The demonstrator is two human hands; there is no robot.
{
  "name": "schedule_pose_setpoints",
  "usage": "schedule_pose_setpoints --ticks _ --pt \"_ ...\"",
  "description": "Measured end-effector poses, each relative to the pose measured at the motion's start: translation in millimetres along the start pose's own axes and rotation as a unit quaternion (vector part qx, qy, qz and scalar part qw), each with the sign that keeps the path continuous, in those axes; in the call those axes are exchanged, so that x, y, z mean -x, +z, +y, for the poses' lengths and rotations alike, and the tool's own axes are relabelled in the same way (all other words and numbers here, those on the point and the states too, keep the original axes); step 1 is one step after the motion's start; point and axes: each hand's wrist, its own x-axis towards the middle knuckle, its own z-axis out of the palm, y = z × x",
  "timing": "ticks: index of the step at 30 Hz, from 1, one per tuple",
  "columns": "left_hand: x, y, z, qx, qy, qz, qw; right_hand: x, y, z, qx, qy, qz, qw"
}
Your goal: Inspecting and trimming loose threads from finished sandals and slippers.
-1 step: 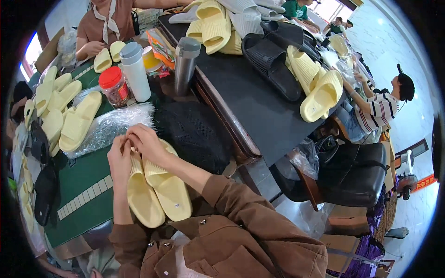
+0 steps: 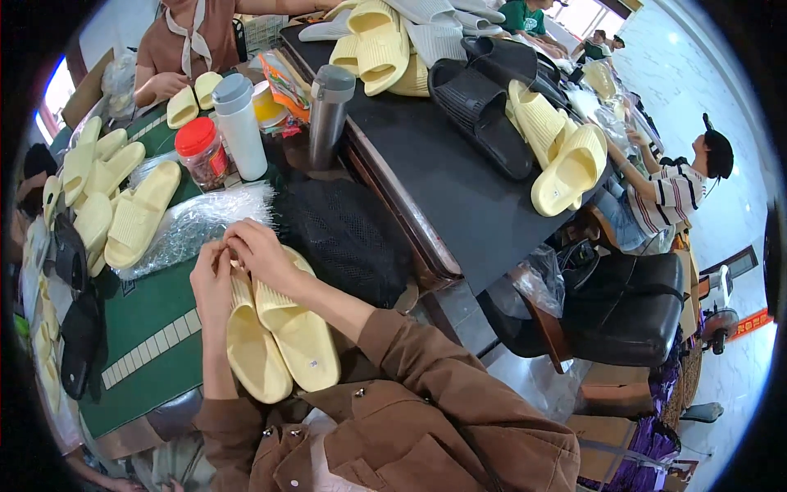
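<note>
Hands | left hand (image 2: 211,277) and right hand (image 2: 256,252) pinch together at top of yellow slippers (image 2: 279,336), forearms angled inward

A green-topped table (image 2: 152,328) with a pale strip of squares along its edge sits at the left, and a dark table (image 2: 459,193) with a brown wooden rim runs away toward the upper right. Beside that one stands a black padded chair (image 2: 635,307), with brown cardboard boxes (image 2: 611,410) near it on the floor. The floor (image 2: 730,107) is pale, glossy and bright, catching daylight. Bright windows show at the far left (image 2: 56,94) and at the top right (image 2: 586,15). A small fan (image 2: 720,321) stands at the right edge beside a red sign (image 2: 750,322).
</note>
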Motion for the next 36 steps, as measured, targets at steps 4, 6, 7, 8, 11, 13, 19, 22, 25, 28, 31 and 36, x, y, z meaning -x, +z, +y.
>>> schedule_pose_setpoints --ticks 4,6,7,8,11,13,19,22,25,28,31,36 --pt "6 7 8 0.064 -0.022 0.04 0.997 1 -5 2 0.006 -0.009 -0.021 1.0" --pt "6 5 3 0.047 -0.013 0.052 0.997 0 -5 -1 -0.01 0.012 -0.039 0.999" --pt "6 5 0 0.032 -0.005 0.059 0.998 1 -6 -1 -0.022 0.022 -0.038 0.999" --pt "6 6 -2 0.033 -0.004 0.06 0.998 1 -6 -2 -0.034 0.032 -0.036 0.998" --pt "6 6 -3 0.048 0.004 0.078 0.996 -1 -6 4 0.036 -0.048 -0.018 0.998" --pt "7 3 -1 0.056 -0.041 0.066 0.995 1 -6 5 -0.029 0.009 -0.036 0.999" --pt "6 1 -8 0.055 -0.028 0.063 0.996 0 -10 -1 -0.169 0.157 -0.071 0.971" --pt "8 4 -4 0.076 -0.021 0.064 0.995 -3 -13 0 -0.163 0.167 -0.066 0.97" --pt "8 5 -4 0.074 -0.014 0.067 0.995 -3 -12 3 -0.171 0.164 -0.068 0.969" --pt "8 5 -9 0.064 -0.012 0.056 0.996 -3 -10 4 -0.184 0.156 -0.079 0.967" --pt "9 6 -10 0.061 -0.001 0.061 0.996 -4 -8 4 -0.185 0.15 -0.087 0.967" --pt "10 10 -5 0.083 -0.002 0.073 0.994 -2 -11 5 -0.183 0.166 -0.086 0.965"
